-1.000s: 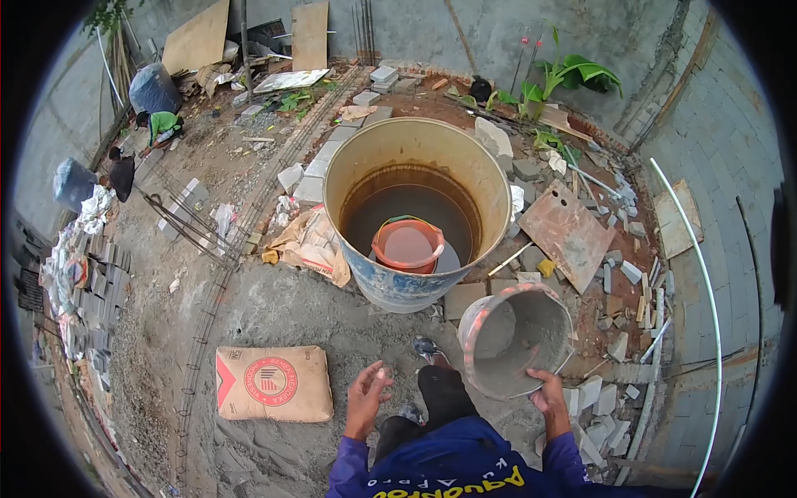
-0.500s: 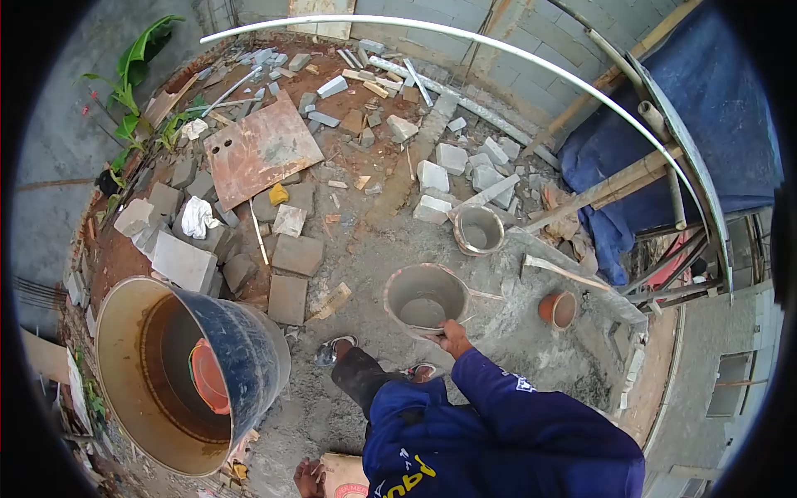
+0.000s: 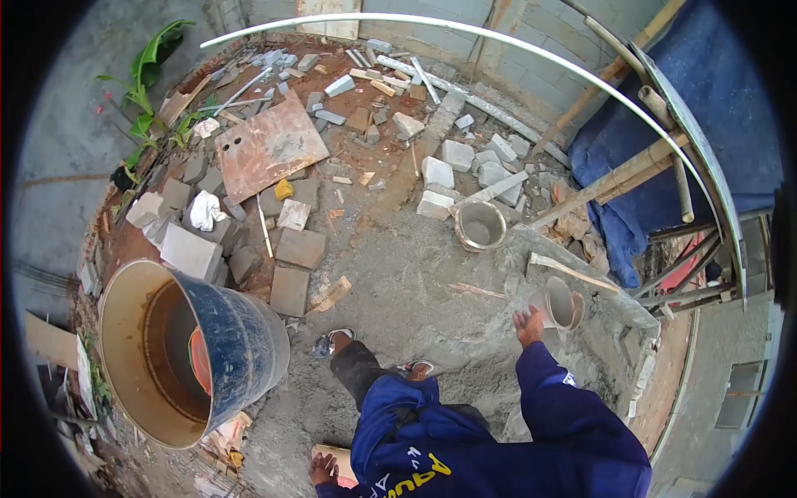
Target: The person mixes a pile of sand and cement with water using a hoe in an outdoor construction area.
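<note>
Shifted rightward since half a second ago, the grey bucket (image 3: 551,300) is now just beyond the right hand (image 3: 527,326), which held its rim before and now has its fingers spread. The bucket is blurred (whether it touches the fingertips or the ground, I cannot tell). At the bottom edge, the left hand (image 3: 322,471) has its fingers loosely parted beside a paper sack (image 3: 334,453). Another bucket (image 3: 480,225) stands farther ahead, near pale blocks (image 3: 457,155); a large blue drum (image 3: 242,349) stands at left.
</note>
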### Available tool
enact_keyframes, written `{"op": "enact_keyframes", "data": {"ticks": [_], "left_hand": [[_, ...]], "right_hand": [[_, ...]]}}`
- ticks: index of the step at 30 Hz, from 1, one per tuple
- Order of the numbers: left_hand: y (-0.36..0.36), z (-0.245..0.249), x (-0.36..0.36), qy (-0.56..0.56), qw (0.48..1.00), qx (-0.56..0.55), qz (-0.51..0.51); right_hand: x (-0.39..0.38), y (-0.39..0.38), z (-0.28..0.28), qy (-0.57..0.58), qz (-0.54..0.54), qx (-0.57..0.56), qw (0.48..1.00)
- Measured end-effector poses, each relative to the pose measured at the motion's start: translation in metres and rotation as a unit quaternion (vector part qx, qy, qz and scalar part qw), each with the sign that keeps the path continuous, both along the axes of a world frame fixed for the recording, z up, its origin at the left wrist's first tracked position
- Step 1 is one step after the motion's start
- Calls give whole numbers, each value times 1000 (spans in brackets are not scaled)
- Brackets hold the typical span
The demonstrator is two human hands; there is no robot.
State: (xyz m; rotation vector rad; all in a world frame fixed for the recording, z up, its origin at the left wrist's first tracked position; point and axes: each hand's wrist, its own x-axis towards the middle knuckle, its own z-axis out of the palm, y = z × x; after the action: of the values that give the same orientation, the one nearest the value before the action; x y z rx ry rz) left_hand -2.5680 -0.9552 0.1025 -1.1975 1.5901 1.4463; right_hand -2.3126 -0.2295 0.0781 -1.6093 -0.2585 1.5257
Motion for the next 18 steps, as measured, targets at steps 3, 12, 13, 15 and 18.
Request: {"op": "enact_keyframes", "data": {"ticks": [3,12,13,15,18], "left_hand": [[17,1,68,-12,997,21,78],[42,-20,162,30,903,-48,427],[43,-20,145,-20,864,-25,503],[31,-23,106,27,850,-53,524],[-6,3,-8,132,858,-79,491]], "right_hand": [[-95,-34,-59,73,262,-52,961],[-553,-353,115,-13,828,134,545],[-597,-389,154,31,842,193,504],[-673,-463,229,128,848,297,420],[-781,-569,280,198,860,363,298]]}}
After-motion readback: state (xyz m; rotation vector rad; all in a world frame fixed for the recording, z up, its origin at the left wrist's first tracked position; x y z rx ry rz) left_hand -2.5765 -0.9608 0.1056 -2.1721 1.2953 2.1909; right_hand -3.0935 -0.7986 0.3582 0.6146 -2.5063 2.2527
